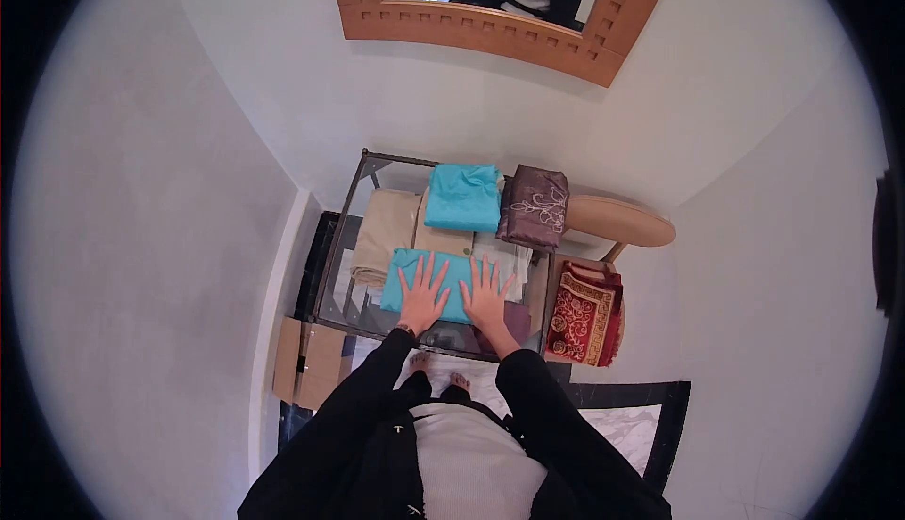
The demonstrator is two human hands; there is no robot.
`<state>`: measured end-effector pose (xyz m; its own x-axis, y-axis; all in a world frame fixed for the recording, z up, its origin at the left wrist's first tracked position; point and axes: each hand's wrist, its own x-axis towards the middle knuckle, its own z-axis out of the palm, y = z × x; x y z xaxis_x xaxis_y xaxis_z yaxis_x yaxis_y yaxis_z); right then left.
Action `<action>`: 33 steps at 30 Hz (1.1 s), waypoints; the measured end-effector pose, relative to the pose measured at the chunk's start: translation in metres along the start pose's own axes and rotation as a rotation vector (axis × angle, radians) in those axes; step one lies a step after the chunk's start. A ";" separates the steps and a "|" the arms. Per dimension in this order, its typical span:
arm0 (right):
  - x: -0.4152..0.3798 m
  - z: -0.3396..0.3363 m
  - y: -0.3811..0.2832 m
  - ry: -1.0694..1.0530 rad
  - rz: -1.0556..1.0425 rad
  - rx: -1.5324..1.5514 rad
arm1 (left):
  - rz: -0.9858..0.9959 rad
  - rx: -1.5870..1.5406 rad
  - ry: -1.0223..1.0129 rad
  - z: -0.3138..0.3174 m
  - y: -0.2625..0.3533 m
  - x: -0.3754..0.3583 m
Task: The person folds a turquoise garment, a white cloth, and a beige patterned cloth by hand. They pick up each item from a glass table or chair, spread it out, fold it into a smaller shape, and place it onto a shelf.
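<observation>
A folded turquoise cloth [436, 264] lies near the front of the glass-topped table [335, 280]. My left hand [423, 294] rests flat on its left half with fingers spread, and my right hand [485, 298] lies on its right end, fingers also spread. Behind it sit a second folded turquoise cloth [463, 197] and, to the right of that, a folded dark brown cloth with a pale floral pattern [537, 207]. Folded beige cloths [386, 228] lie to the left and partly under the turquoise ones. Neither hand grips anything.
At the table's right, a chair with a tan back [622, 220] bears a folded red and gold patterned cloth [586, 314]. A cardboard box [322, 366] stands on the floor at the left front. Above, a wood-framed mirror [471, 22] hangs on the wall.
</observation>
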<state>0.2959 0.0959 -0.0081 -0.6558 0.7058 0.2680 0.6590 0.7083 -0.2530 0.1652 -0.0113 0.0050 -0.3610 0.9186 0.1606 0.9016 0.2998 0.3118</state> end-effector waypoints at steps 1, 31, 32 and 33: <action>-0.001 0.001 -0.001 0.008 0.006 0.012 | 0.002 -0.001 -0.003 0.000 -0.001 0.001; -0.026 -0.010 -0.006 -0.149 0.206 0.040 | -0.176 -0.155 0.099 -0.029 -0.035 -0.024; -0.028 -0.008 -0.005 -0.203 0.236 0.081 | -0.174 -0.140 0.101 -0.030 -0.034 -0.026; -0.028 -0.008 -0.004 -0.249 0.253 0.108 | -0.172 -0.125 0.103 -0.028 -0.033 -0.028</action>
<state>0.3148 0.0728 -0.0068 -0.5558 0.8300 -0.0467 0.7775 0.4991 -0.3826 0.1384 -0.0541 0.0165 -0.5351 0.8236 0.1881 0.7905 0.4097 0.4552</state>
